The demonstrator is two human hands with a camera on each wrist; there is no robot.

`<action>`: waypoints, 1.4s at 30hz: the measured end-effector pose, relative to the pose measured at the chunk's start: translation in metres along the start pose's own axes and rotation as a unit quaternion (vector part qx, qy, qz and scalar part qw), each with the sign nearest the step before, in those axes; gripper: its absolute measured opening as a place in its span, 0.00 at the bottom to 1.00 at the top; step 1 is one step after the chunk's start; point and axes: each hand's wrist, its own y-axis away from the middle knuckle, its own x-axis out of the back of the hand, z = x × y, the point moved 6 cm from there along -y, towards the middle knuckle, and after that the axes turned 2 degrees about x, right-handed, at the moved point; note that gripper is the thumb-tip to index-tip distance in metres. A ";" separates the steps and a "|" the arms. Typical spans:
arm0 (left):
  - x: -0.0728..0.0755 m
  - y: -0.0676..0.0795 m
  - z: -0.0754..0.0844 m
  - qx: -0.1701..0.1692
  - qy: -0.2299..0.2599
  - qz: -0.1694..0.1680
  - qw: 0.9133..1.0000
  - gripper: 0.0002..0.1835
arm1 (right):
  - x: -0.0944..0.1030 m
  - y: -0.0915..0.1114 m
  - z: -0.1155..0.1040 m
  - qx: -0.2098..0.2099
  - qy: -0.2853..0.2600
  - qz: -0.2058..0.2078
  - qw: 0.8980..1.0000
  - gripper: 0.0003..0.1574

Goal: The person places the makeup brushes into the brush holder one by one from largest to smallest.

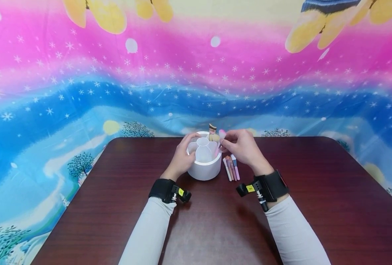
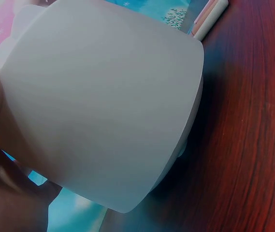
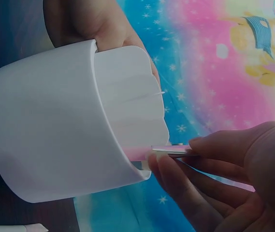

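Note:
A round white organizer [image 1: 204, 171] with several compartments stands on the table near its back edge. My left hand [image 1: 182, 156] grips its left side, the thumb at the front of the rim and the fingers farther back; in the left wrist view the smooth outer wall [image 2: 103, 101] fills most of the picture. With thumb and fingertips, my right hand [image 1: 242, 145] pinches a makeup brush by the silvery part below its pink and white head [image 1: 222, 133]. The brush's pink handle [image 3: 136, 152] reaches down inside the organizer's right side, its lower end hidden by the wall.
Several makeup brushes [image 1: 231, 168] lie side by side on the table, just right of the organizer. A small brown and cream shape [image 1: 213, 132] shows at the back rim. The dark wooden table [image 1: 199, 228] ends at a colourful hanging cloth [image 1: 182, 81].

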 end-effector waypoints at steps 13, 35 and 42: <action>0.000 -0.001 0.001 -0.007 -0.002 0.003 1.000 0.30 | -0.001 0.001 0.003 -0.022 0.047 -0.019 0.998 0.11; 0.000 -0.002 0.001 -0.003 -0.006 0.004 1.000 0.31 | 0.024 0.000 0.028 -0.020 0.139 0.025 0.990 0.10; -0.001 -0.001 0.001 0.002 -0.007 0.003 1.000 0.31 | 0.022 -0.002 0.053 -0.022 0.212 0.018 0.977 0.06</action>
